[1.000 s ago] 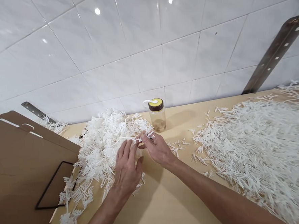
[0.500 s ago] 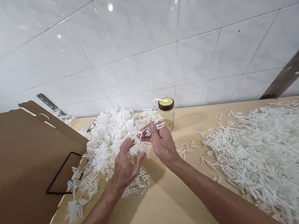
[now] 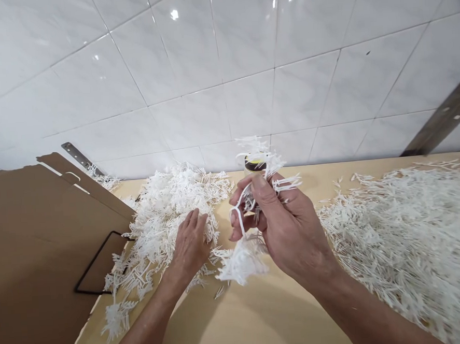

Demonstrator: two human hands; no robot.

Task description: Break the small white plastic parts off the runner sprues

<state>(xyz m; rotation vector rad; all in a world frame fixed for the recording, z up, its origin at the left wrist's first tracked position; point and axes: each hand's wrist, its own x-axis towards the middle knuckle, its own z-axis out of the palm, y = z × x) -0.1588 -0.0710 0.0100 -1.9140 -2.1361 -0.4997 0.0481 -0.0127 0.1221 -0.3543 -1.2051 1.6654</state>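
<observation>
Right hand (image 3: pixel 286 225), raised since the previous frame, pinches a branched white plastic sprue (image 3: pixel 244 244) before the jar (image 3: pixel 255 165); left hand (image 3: pixel 190 244), fingers loosely spread, now rests flat on the sprue pile (image 3: pixel 166 217) beside it.

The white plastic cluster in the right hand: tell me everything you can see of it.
The white plastic cluster is a branched strip of thin white sticks joined on a stem, which looks like moulded plastic. The right hand pinches it in a closed grip, lifted above the tan table. One bushy end hangs below the fingers, blurred; thinner sprigs stick out above the thumb, in front of the jar. It hangs apart from the left hand, which rests on the left pile.
</observation>
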